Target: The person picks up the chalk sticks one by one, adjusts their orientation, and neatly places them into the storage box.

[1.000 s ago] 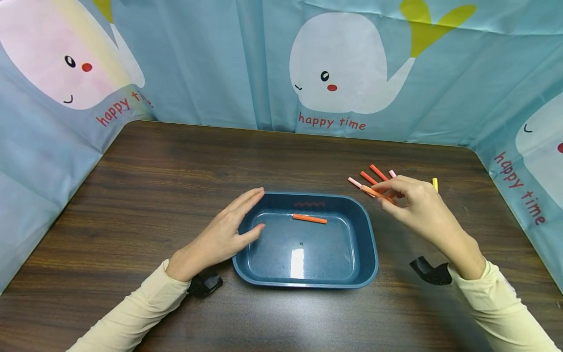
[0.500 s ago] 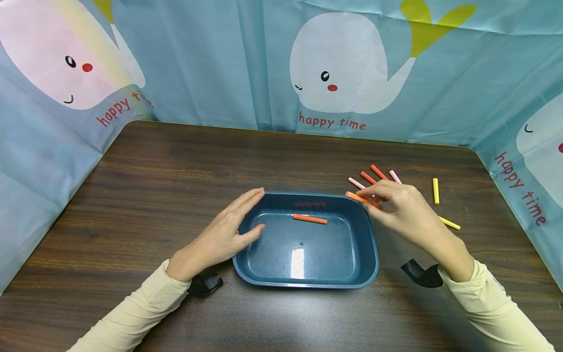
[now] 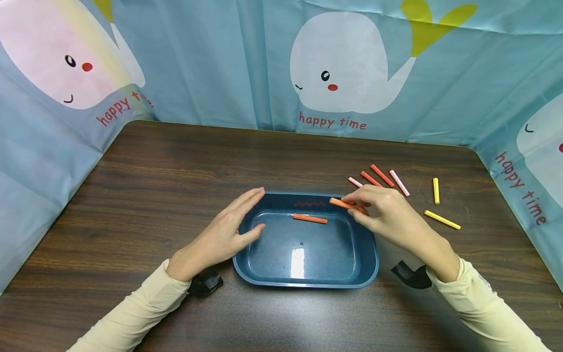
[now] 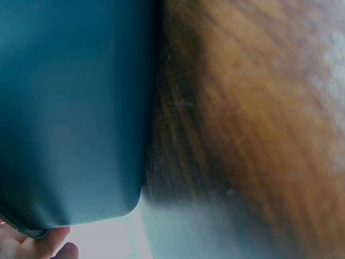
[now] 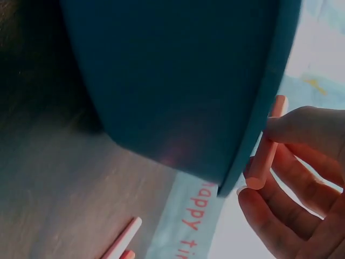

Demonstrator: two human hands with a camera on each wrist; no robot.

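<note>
Orange stick (image 3: 337,202), slim, straight, blunt-ended

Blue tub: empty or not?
Not empty: in the head view, one orange stick lies flat inside the blue tub.

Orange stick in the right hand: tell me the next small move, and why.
I'd probably ease the pinched orange stick a little farther inward, over the floor of the blue tray. The right hand holds it near the rim at the far right corner, and another orange stick lies on the tray floor, with bare floor around it.
</note>
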